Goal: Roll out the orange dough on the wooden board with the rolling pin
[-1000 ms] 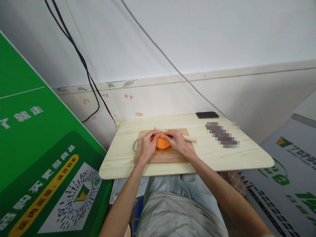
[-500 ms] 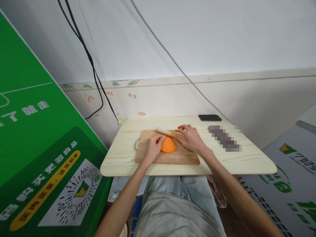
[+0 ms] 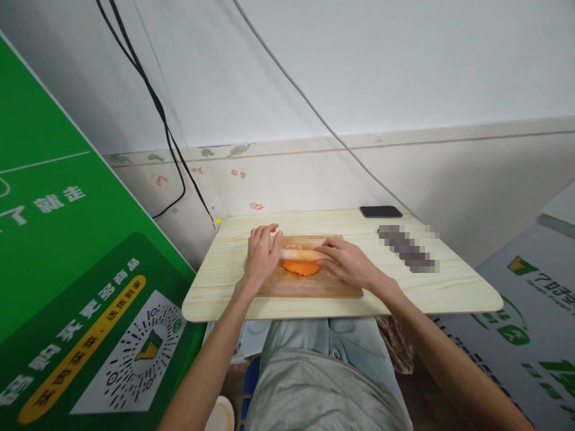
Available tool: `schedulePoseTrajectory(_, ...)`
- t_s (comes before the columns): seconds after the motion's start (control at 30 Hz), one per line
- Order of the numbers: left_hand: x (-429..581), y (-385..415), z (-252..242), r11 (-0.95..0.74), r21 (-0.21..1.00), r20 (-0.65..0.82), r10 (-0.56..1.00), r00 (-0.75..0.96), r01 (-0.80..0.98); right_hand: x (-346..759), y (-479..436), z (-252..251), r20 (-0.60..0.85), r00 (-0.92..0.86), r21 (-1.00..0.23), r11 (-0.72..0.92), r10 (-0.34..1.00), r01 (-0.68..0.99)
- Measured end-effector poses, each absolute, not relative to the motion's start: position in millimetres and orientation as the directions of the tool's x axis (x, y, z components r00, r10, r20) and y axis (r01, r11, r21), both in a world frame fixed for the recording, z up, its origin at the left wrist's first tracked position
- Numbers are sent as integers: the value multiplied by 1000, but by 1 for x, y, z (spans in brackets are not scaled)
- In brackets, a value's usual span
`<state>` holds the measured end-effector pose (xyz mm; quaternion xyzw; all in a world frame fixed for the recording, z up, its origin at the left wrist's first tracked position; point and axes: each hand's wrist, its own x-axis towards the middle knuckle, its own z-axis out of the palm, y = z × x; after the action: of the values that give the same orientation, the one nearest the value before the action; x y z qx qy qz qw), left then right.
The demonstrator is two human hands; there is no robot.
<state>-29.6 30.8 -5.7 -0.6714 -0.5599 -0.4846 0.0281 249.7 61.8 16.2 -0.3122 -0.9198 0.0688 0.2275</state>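
A pale wooden rolling pin (image 3: pixel 298 255) lies crosswise over the far part of a flat orange sheet of dough (image 3: pixel 302 267). Both are on a wooden cutting board (image 3: pixel 309 290). My left hand (image 3: pixel 263 254) holds the pin's left end, with the thumb against it and the fingertips raised beyond. At the other end, my right hand (image 3: pixel 345 261) grips the pin between thumb and fingers. The dough's near edge shows below the pin; its far part is hidden.
The board rests on a light wood-grain table (image 3: pixel 215 293). A black phone (image 3: pixel 381 212) lies at the back right, with a blurred-out dark item (image 3: pixel 406 246) nearer. A green printed panel (image 3: pixel 49 209) stands left, a wall behind, and a grey printed box (image 3: pixel 534 287) right.
My left hand has let go of the dough's edge, moved up and left, and taken the pin's left end. The pin has turned nearly level and come nearer, onto the dough.
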Motion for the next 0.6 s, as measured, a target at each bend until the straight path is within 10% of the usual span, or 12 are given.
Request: schedulePoseTrajectory(0.6,-34,98,-38,-202,293,361,928,88,934,205,84,3,271,-491,-63,525,828,849)
